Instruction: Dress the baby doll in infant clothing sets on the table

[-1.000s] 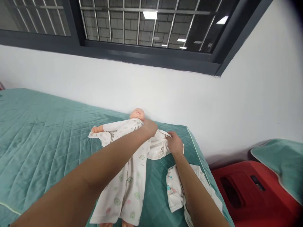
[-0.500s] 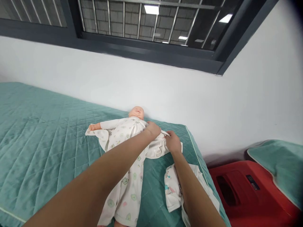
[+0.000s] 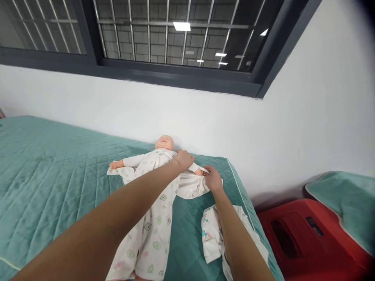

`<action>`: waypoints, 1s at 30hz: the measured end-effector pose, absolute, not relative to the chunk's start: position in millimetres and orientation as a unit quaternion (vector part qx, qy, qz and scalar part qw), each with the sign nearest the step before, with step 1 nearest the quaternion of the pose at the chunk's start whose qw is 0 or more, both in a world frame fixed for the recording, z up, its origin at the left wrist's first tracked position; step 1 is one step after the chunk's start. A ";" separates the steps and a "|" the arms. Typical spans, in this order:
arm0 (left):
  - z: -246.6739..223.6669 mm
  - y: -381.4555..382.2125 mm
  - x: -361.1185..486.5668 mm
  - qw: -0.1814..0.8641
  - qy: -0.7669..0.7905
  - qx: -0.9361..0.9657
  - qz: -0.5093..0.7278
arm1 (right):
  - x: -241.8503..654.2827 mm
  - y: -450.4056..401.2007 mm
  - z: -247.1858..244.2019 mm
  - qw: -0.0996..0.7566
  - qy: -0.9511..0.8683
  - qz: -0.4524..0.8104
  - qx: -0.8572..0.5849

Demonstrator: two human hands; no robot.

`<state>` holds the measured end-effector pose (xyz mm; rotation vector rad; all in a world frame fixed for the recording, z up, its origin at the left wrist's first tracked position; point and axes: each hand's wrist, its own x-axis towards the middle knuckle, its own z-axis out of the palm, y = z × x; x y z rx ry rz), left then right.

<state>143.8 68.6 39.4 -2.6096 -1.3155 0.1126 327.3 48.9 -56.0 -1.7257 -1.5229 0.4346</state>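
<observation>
A baby doll (image 3: pixel 164 142) lies on its back, dressed in a white patterned outfit (image 3: pixel 156 218). My left hand (image 3: pixel 184 160) is closed on the sleeve near the doll's shoulder, on the right side of the view. My right hand (image 3: pixel 213 178) pinches the edge of a white cloth (image 3: pixel 191 186) beside the doll's hand (image 3: pixel 199 171), which shows between my two hands. That cloth lies spread under the doll's arm. The doll's other arm (image 3: pixel 117 164) stretches out to the left over another flap of white cloth.
Green quilted bedding (image 3: pixel 58 168) covers the bed against a white wall. Folded white printed clothing (image 3: pixel 211 234) lies under my right forearm. A red plastic stool (image 3: pixel 304 234) with a green cloth (image 3: pixel 345 203) stands at the right. Above is a barred window (image 3: pixel 175 43).
The doll's hand between my hands has come into clearer view. My right hand has moved slightly down with the cloth edge. The camera view has tilted up somewhat.
</observation>
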 end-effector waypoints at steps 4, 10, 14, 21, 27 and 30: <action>44.9 66.7 138.3 0.113 -0.451 -0.885 0.034 | 329.7 51.2 -54.4 0.407 -0.578 0.191 -0.681; 48.4 65.0 134.0 0.118 -0.454 -0.883 0.031 | 330.8 50.6 -52.2 0.444 -0.556 0.222 -0.667; 51.5 66.1 129.4 0.120 -0.458 -0.880 0.034 | 332.2 49.3 -50.0 0.472 -0.539 0.241 -0.655; 51.0 59.9 126.9 0.114 -0.462 -0.879 0.038 | 336.3 49.5 -50.7 0.523 -0.502 0.345 -0.596; 39.6 55.5 135.8 0.094 -0.468 -0.878 0.038 | 336.9 45.9 -45.8 0.586 -0.456 0.409 -0.530; 32.4 54.8 140.1 0.082 -0.474 -0.876 0.038 | 335.6 43.8 -42.0 0.603 -0.437 0.417 -0.522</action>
